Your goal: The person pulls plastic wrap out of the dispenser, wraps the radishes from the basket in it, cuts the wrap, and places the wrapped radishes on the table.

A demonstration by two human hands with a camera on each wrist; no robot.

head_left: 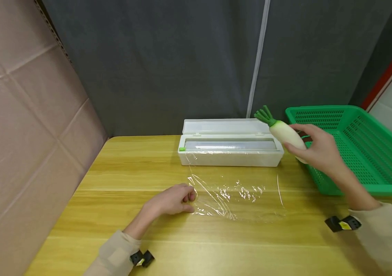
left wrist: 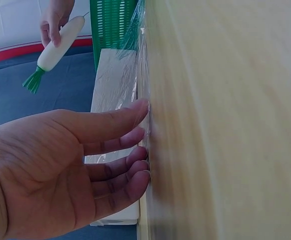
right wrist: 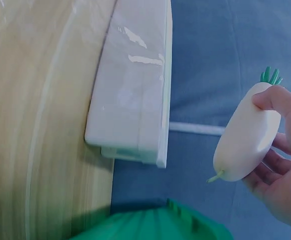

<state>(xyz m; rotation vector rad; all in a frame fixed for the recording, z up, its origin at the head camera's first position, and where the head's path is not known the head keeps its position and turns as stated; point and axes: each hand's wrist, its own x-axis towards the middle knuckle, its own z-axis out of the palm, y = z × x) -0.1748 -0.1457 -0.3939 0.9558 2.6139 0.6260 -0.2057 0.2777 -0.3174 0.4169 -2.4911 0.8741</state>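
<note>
My right hand (head_left: 320, 149) grips a white radish (head_left: 287, 135) with a green leafy top, between thumb and fingers. It is held up in the air beside the green basket's near left corner. In the right wrist view the radish (right wrist: 248, 132) shows its thin root tip. A sheet of clear cling film (head_left: 237, 191) runs from a white dispenser box (head_left: 230, 159) onto the wooden table. My left hand (head_left: 175, 199) rests at the film's left edge, fingertips down on the table. The left wrist view shows its thumb and fingers (left wrist: 118, 197) loosely bent and apart.
The dispenser's lid (head_left: 225, 125) stands raised behind a film roll (head_left: 230, 145), with a green slider (head_left: 182, 149) at its front left. A green plastic basket (head_left: 372, 188) is at the right. A dark curtain (head_left: 165, 65) hangs behind the wooden table (head_left: 120, 165), and a pale cloth (head_left: 20, 126) covers the left side.
</note>
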